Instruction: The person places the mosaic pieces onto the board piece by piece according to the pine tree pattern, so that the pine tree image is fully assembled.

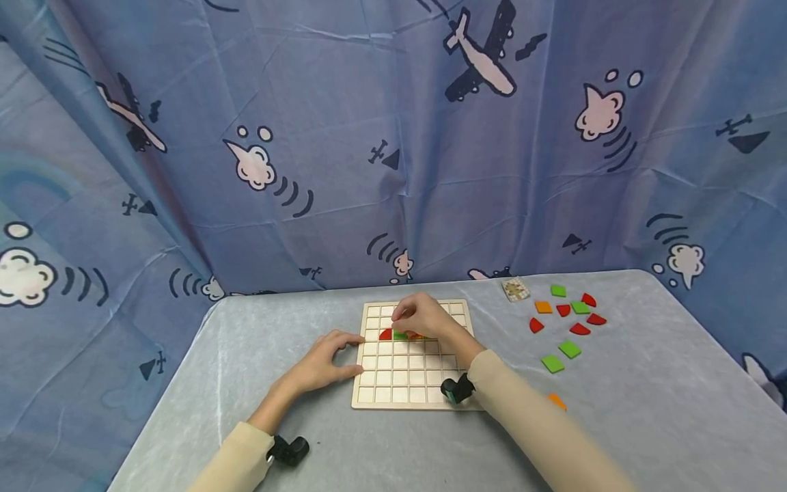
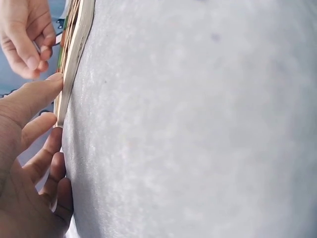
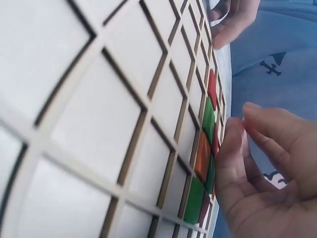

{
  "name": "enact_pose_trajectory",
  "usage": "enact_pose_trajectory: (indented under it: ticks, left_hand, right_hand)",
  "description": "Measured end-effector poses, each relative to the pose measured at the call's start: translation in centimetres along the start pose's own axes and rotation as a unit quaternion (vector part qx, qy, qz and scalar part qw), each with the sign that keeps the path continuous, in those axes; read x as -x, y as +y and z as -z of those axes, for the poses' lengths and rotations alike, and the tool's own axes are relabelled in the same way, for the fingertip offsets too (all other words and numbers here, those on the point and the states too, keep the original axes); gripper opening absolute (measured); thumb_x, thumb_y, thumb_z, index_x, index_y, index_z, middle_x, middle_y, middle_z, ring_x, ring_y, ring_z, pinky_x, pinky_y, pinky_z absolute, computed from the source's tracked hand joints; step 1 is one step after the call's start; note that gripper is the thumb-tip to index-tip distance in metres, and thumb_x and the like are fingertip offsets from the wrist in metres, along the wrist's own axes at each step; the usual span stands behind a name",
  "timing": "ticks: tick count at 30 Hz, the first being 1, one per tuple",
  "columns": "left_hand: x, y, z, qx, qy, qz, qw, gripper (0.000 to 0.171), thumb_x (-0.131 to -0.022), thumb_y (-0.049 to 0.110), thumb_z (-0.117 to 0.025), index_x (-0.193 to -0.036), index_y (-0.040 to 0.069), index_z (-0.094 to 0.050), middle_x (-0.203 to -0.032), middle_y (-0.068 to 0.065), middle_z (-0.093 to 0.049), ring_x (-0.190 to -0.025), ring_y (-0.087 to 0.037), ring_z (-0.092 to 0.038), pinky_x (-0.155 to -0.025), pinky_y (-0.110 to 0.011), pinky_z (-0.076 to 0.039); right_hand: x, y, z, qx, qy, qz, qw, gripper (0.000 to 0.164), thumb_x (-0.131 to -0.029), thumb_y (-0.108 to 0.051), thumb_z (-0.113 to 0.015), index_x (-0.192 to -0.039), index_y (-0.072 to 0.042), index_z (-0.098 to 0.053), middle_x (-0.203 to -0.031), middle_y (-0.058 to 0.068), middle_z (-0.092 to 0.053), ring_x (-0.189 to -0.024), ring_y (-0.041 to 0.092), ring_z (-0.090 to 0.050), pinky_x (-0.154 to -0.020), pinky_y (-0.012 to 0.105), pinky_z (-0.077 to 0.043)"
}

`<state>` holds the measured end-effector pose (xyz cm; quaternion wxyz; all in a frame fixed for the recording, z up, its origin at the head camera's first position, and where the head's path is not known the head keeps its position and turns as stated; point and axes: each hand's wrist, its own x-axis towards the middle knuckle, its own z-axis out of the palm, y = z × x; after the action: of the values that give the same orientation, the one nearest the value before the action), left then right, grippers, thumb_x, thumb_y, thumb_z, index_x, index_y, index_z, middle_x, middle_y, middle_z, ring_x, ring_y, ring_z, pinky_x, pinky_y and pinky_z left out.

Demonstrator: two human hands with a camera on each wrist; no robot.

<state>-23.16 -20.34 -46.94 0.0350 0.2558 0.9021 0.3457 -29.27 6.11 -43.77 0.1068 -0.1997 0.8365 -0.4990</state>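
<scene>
A wooden grid board lies on the table. My left hand touches its left edge, thumb and fingers spread; the left wrist view shows my fingertips along the board's rim. Over the board's upper half hovers my right hand, thumb and forefinger tips nearly meeting and no piece visible between them. Below it, a red quarter-circle piece and a green piece sit in grid cells. The right wrist view also shows an orange piece and further green and red pieces, partly hidden by the hand.
Loose pieces lie right of the board: several red quarter-circles, green squares and orange ones. A small patterned card is near the table's back edge. Behind hangs a blue curtain. The right forearm partly covers an orange piece.
</scene>
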Motion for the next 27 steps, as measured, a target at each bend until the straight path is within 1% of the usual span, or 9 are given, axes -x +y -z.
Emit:
enact_pose_trajectory:
  ticks: [4,8,10,13,16,18,23,27]
  left_hand:
    - [-0.1,0.0,0.1,-0.002,0.001,-0.007,1.0,0.051,-0.089,0.024,-0.081,-0.134,0.009,-0.063,-0.127,-0.008,-0.06,-0.114,-0.029,-0.055,-0.098,-0.05,-0.043]
    - [-0.1,0.0,0.1,-0.002,0.001,-0.006,1.0,0.05,-0.089,0.024,-0.081,-0.134,0.009,-0.064,-0.127,-0.007,-0.06,-0.113,-0.029,-0.055,-0.097,-0.05,-0.043]
    - [-0.1,0.0,0.1,-0.001,0.001,-0.005,1.0,0.05,-0.089,0.024,-0.081,-0.134,0.009,-0.064,-0.127,-0.007,-0.06,-0.113,-0.03,-0.055,-0.097,-0.05,-0.043]
    - [0.0,0.1,0.0,0.0,0.001,-0.004,1.0,0.051,-0.089,0.025,-0.081,-0.134,0.009,-0.064,-0.127,-0.008,-0.06,-0.113,-0.03,-0.054,-0.096,-0.051,-0.043]
    - [0.0,0.1,0.0,-0.001,0.002,-0.003,1.0,0.051,-0.089,0.025,-0.081,-0.134,0.009,-0.064,-0.127,-0.007,-0.059,-0.113,-0.031,-0.054,-0.096,-0.051,-0.042]
    - [0.0,0.1,0.0,-0.002,0.002,-0.003,1.0,0.05,-0.089,0.025,-0.081,-0.134,0.009,-0.064,-0.127,-0.007,-0.059,-0.113,-0.031,-0.054,-0.096,-0.051,-0.043]
    - [0.0,0.0,0.0,-0.005,0.004,-0.007,1.0,0.051,-0.09,0.025,-0.081,-0.134,0.009,-0.064,-0.127,-0.007,-0.059,-0.112,-0.03,-0.054,-0.095,-0.051,-0.043]
    - [0.0,0.1,-0.1,-0.005,0.005,-0.009,0.9999,0.051,-0.089,0.026,-0.081,-0.134,0.009,-0.064,-0.127,-0.007,-0.06,-0.112,-0.029,-0.054,-0.095,-0.05,-0.043]
  right_hand:
    - [0.0,0.6,0.5,0.0,-0.007,0.01,1.0,0.004,-0.089,-0.002,-0.076,-0.091,0.002,-0.075,-0.078,0.002,-0.069,-0.07,0.024,-0.064,-0.064,0.034,-0.055]
    - [-0.2,0.6,0.4,-0.014,-0.016,0.028,0.999,0.003,-0.089,0.002,-0.075,-0.091,0.004,-0.075,-0.078,0.004,-0.07,-0.07,0.026,-0.065,-0.063,0.036,-0.056]
    - [-0.3,0.5,0.2,-0.02,-0.022,0.033,0.999,0.003,-0.089,0.003,-0.075,-0.091,0.006,-0.075,-0.077,0.005,-0.07,-0.068,0.026,-0.064,-0.061,0.034,-0.055]
    - [-0.6,0.3,-0.3,-0.02,-0.023,0.034,0.999,0.004,-0.088,0.003,-0.076,-0.09,0.006,-0.075,-0.075,0.005,-0.07,-0.061,0.022,-0.062,-0.057,0.029,-0.051]
    - [-0.8,0.2,-0.8,-0.007,-0.021,0.033,0.999,0.005,-0.087,0.002,-0.077,-0.09,0.005,-0.076,-0.072,0.005,-0.069,-0.055,0.018,-0.057,-0.053,0.025,-0.047]
    - [-1.0,0.1,-1.1,0.007,-0.02,0.035,0.999,0.004,-0.087,0.001,-0.078,-0.09,0.003,-0.076,-0.072,0.004,-0.069,-0.055,0.018,-0.057,-0.053,0.024,-0.046]
    - [-1.1,-0.1,-1.7,0.037,-0.017,0.04,0.998,0.004,-0.086,-0.001,-0.079,-0.089,0.002,-0.077,-0.071,0.003,-0.069,-0.059,0.022,-0.061,-0.053,0.024,-0.047]
    - [-1.2,-0.4,-2.0,0.057,-0.009,0.036,0.998,0.004,-0.084,-0.003,-0.081,-0.086,-0.001,-0.077,-0.07,0.001,-0.067,-0.06,0.015,-0.059,-0.056,0.025,-0.047]
